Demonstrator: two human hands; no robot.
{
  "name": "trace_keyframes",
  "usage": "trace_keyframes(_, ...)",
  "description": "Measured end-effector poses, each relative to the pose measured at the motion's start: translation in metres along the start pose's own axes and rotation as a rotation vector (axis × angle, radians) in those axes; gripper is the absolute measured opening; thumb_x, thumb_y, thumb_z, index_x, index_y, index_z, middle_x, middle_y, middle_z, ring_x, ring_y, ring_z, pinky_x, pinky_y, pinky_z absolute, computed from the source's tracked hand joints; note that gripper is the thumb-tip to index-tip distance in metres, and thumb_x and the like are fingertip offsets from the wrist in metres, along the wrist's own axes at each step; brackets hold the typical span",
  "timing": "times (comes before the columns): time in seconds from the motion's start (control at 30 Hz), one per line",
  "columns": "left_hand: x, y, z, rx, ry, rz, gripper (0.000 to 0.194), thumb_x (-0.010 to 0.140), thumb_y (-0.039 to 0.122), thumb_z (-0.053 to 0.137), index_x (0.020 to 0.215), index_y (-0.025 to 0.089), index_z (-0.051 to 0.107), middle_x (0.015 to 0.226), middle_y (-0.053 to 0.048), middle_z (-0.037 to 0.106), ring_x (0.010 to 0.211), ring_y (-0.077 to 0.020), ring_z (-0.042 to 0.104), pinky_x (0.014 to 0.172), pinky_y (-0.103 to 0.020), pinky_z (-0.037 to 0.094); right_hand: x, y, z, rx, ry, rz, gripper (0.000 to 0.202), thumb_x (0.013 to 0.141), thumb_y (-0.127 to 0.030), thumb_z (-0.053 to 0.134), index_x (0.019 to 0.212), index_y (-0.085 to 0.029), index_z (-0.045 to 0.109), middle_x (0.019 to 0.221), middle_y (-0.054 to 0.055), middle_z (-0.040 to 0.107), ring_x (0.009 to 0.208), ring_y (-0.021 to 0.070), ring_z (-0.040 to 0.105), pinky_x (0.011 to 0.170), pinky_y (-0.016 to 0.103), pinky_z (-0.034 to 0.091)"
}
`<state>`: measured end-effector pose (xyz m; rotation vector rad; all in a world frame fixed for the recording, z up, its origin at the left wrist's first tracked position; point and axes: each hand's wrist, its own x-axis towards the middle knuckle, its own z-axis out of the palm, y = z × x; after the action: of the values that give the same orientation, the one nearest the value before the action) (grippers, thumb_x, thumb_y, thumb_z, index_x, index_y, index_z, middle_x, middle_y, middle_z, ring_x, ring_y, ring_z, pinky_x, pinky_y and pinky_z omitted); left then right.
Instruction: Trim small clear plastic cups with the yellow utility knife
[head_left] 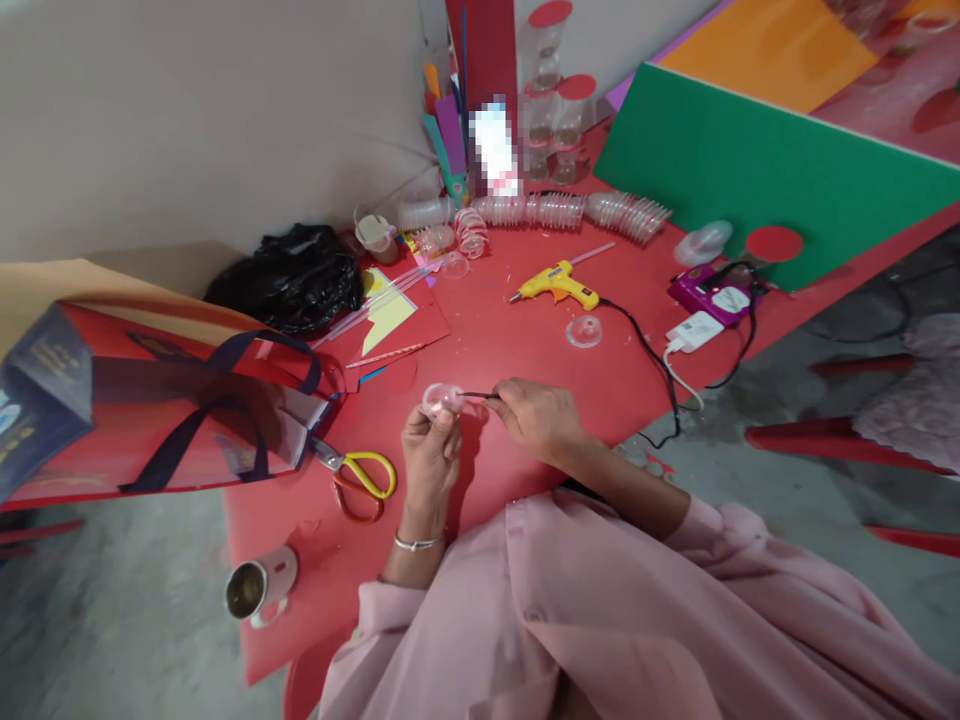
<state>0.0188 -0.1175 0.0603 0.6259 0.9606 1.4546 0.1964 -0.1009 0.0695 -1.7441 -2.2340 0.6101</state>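
Cup [441,396] mid-work, not finished by the look of it. Joined cups [568,138] with red discs [576,88] stand done at 1 o'clock on the worktop [480,340]; loose cups [555,210] seem left to do. Left hand [431,455] pinches the cup, at its 12 o'clock; right hand [544,418] grips a dark rod [477,395], cup at its 9 o'clock. Rod tip contact too small to confirm.

Glue gun [559,284] on the surface [487,335], extension socket [696,292] right, stacked cups [555,210] behind! Scissors [340,461] lie left of the left hand [433,450], mug [280,573] before them.
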Motion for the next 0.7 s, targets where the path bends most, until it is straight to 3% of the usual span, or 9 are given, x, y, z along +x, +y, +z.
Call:
trace_keyframes(0.13,0.001,-0.002,0.002,0.006,0.04,0.026,0.044,0.069,0.032,0.094,0.076,0.017,0.054,0.069,0.004,0.067,0.036,0.0006,0.035,0.035,-0.014,0.023,-0.004,-0.001,-0.002,0.143,-0.069,-0.005,0.044,0.11,-0.053,0.033,0.108,-0.023,0.065,0.098,0.006,0.075,0.081,0.0175,0.066,0.064,0.028,0.029)
trace_keyframes(0.3,0.002,-0.011,0.004,0.027,0.113,0.09,0.044,0.069,0.032,0.094,0.073,0.018,0.052,0.054,0.009,0.053,0.037,-0.0019,0.037,0.038,-0.015,0.028,-0.011,-0.003,0.003,0.302,-0.091,0.026,0.051,0.109,-0.059,0.029,0.101,-0.022,0.063,0.084,0.003,0.071,0.071,0.0159,0.062,0.062,0.028,0.028)
trace_keyframes(0.57,-0.003,-0.016,0.006,0.237,0.191,0.297,0.028,0.075,0.029,0.089,0.077,0.015,0.064,0.068,0.003,0.066,0.049,-0.0045,0.049,0.049,-0.017,0.041,-0.014,-0.006,0.005,0.422,-0.079,0.029,0.048,0.109,-0.058,0.031,0.098,-0.022,0.061,0.079,0.002,0.068,0.069,0.015,0.06,0.063,0.026,0.03)
trace_keyframes(0.7,-0.001,-0.008,0.004,0.12,0.12,0.151,0.036,0.073,0.032,0.091,0.074,0.016,0.059,0.069,0.002,0.069,0.04,-0.0014,0.04,0.04,-0.015,0.032,-0.014,-0.007,0.008,0.342,-0.053,0.029,0.045,0.109,-0.054,0.033,0.099,-0.022,0.063,0.085,0.003,0.072,0.071,0.0157,0.063,0.063,0.027,0.03)
